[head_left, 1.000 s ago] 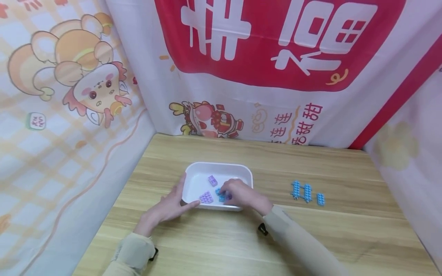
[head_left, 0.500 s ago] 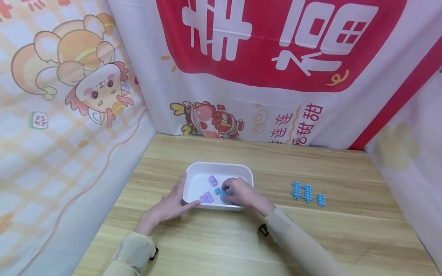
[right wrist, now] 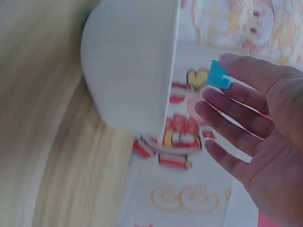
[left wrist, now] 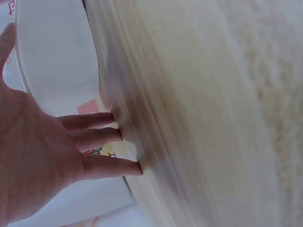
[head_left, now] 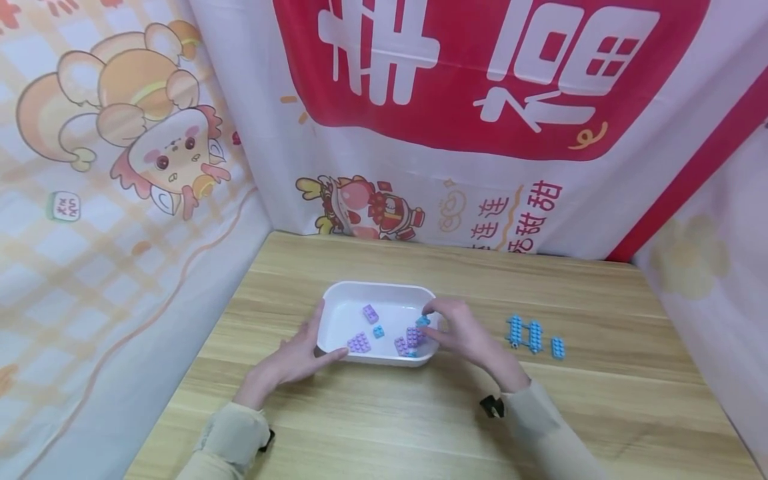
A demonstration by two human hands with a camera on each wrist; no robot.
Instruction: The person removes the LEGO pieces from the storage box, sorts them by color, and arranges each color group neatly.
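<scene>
My right hand is raised over the right side of a white plastic box, pinching a small blue toy brick between thumb and forefinger. The other fingers spread apart in the right wrist view. Below it in the box are purple bricks, with a bit of blue showing by the front wall. Farther left inside lie a small blue brick, a purple plate and a purple brick. My left hand rests against the box's left end, thumb at the rim, straight fingertips on the table.
To the right of the box on the wooden table lie two blue strips joined by rods and a blue brick. Printed cloth hangs along the table's back and sides.
My right hand has lifted and moved right from among the bricks, carrying the small blue brick. Purple bricks that it covered now show. The left hand and the box stay put.
</scene>
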